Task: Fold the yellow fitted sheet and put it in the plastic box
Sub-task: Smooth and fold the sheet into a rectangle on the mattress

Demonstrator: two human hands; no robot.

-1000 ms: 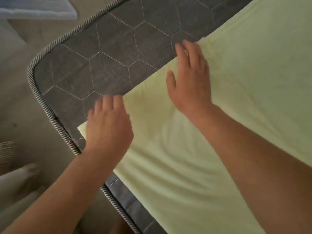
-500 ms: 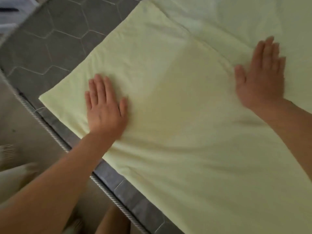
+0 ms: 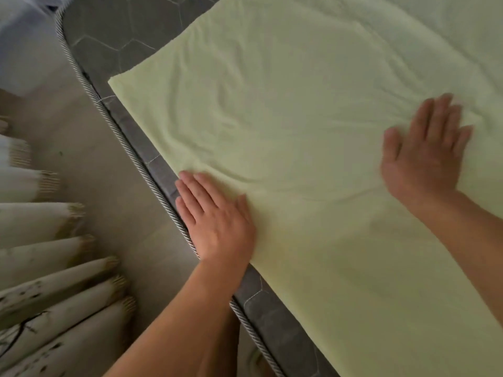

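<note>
Right now the sheet [image 3: 299,131] lies spread on the grey mattress [image 3: 114,31], folded to a straight edge that runs beside the corded piping [image 3: 130,151], with one corner near the mattress rim. The left hand [image 3: 217,221] presses flat on that near edge, fingers straight and together, grasping nothing. The right hand [image 3: 427,156], slightly blurred, rests flat further in on the wrinkled cloth, fingers straight and a little apart. Beside the bed are the floor [image 3: 95,172] and a pleated curtain [image 3: 40,268]. A pale shape [image 3: 21,23] at the top left corner is too blurred to tell as a box or to show any contents.
</note>
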